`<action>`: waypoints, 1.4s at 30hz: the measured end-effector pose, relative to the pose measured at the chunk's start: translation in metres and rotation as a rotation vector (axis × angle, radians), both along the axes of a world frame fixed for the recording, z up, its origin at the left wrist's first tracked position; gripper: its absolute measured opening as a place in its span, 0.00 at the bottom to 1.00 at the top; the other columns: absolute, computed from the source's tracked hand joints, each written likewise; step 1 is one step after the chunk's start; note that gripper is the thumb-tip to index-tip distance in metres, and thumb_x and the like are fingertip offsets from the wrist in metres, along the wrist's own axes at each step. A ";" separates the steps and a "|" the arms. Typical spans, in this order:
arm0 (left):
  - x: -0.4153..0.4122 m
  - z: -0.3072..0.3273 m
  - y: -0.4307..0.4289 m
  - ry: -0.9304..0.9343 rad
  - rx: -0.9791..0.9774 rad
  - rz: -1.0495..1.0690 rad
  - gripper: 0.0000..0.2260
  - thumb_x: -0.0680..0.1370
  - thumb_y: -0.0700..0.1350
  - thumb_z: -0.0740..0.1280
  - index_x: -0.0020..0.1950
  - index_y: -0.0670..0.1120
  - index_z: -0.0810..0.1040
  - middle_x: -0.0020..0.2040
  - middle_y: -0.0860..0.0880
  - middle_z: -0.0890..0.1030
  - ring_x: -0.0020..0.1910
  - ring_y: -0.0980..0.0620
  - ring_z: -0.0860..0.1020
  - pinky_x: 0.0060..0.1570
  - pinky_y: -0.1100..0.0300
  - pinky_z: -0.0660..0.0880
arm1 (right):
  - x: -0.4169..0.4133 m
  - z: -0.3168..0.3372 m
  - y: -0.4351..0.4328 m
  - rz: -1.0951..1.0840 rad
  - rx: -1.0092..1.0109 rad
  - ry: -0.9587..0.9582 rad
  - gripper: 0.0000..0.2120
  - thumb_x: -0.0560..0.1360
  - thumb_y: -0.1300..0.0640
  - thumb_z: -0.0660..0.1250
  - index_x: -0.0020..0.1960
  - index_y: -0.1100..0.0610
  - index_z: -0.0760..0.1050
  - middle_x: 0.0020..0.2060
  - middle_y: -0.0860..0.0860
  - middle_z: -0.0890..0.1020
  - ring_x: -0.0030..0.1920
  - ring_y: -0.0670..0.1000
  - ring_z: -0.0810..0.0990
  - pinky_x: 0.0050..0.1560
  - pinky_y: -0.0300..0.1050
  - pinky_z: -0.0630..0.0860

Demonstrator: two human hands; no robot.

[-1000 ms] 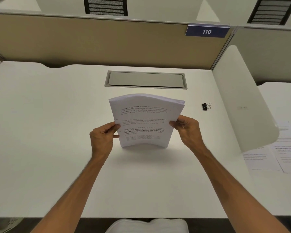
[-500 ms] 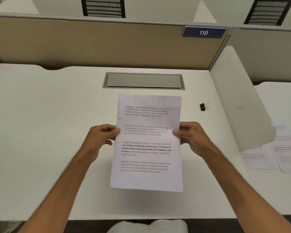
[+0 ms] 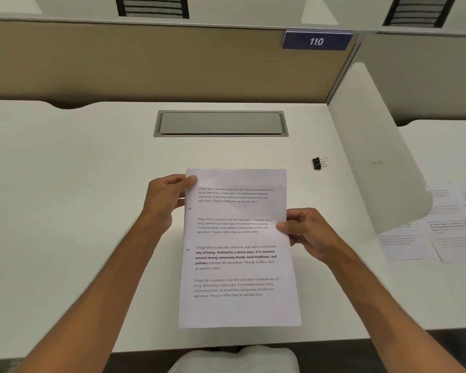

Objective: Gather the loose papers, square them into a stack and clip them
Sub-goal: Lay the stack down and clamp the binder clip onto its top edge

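A squared stack of white printed papers [image 3: 238,305] is held flat above the white desk [image 3: 65,211], its text facing me. My left hand [image 3: 164,200] pinches the stack's upper left corner. My right hand [image 3: 307,232] grips the middle of its right edge, thumb on top. A small black binder clip [image 3: 318,163] lies on the desk beyond the stack's upper right corner, apart from both hands.
A grey cable hatch [image 3: 221,123] is set into the desk behind the stack. A white curved divider [image 3: 374,157] stands at the right, with more printed sheets [image 3: 441,224] on the neighbouring desk. A tan partition [image 3: 119,63] closes the back.
The stack went from standing on its bottom edge on the desk to lying flat toward me. My left hand slid up to the top left corner; my right stayed on the right edge.
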State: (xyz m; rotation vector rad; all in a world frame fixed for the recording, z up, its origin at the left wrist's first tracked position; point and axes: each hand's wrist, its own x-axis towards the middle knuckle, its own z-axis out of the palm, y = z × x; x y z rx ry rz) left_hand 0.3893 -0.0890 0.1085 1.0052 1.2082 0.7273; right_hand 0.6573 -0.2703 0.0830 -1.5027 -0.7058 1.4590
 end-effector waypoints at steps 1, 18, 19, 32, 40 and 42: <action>0.003 -0.002 -0.001 0.010 -0.001 -0.001 0.01 0.75 0.42 0.75 0.44 0.45 0.85 0.41 0.49 0.86 0.38 0.49 0.82 0.43 0.57 0.79 | 0.002 -0.001 -0.003 -0.004 -0.008 0.005 0.10 0.76 0.70 0.67 0.55 0.66 0.83 0.45 0.60 0.86 0.36 0.53 0.83 0.32 0.41 0.76; 0.089 -0.079 -0.007 0.290 -0.075 -0.103 0.08 0.70 0.41 0.79 0.47 0.41 0.85 0.45 0.43 0.86 0.40 0.46 0.83 0.44 0.55 0.81 | 0.062 -0.053 -0.029 -0.099 -0.240 -0.170 0.04 0.77 0.67 0.69 0.52 0.65 0.79 0.44 0.62 0.85 0.38 0.53 0.86 0.36 0.44 0.81; 0.091 -0.081 -0.006 0.309 -0.077 -0.109 0.10 0.70 0.42 0.80 0.48 0.41 0.85 0.46 0.42 0.86 0.40 0.46 0.83 0.45 0.55 0.81 | 0.065 -0.056 -0.028 -0.099 -0.247 -0.174 0.04 0.77 0.67 0.70 0.51 0.65 0.79 0.43 0.60 0.85 0.38 0.53 0.86 0.36 0.45 0.81; 0.126 -0.089 -0.007 0.394 -0.016 -0.078 0.08 0.70 0.39 0.79 0.36 0.49 0.83 0.39 0.51 0.85 0.41 0.42 0.84 0.51 0.53 0.82 | 0.127 -0.068 0.024 -0.321 -0.187 -0.574 0.02 0.72 0.57 0.74 0.43 0.55 0.83 0.36 0.55 0.86 0.37 0.53 0.84 0.45 0.56 0.83; 0.139 -0.101 0.000 0.415 -0.044 -0.050 0.07 0.69 0.39 0.80 0.37 0.47 0.84 0.37 0.48 0.86 0.34 0.46 0.82 0.50 0.52 0.83 | 0.184 -0.083 0.104 -0.695 -0.121 -0.659 0.11 0.74 0.51 0.73 0.50 0.57 0.78 0.38 0.53 0.85 0.38 0.57 0.86 0.43 0.56 0.83; 0.141 -0.102 0.001 0.422 -0.044 -0.060 0.06 0.69 0.40 0.80 0.38 0.46 0.85 0.37 0.48 0.86 0.34 0.47 0.82 0.49 0.53 0.83 | 0.194 -0.083 0.120 -0.726 -0.147 -0.709 0.13 0.74 0.49 0.73 0.53 0.57 0.77 0.40 0.53 0.84 0.40 0.57 0.84 0.43 0.49 0.80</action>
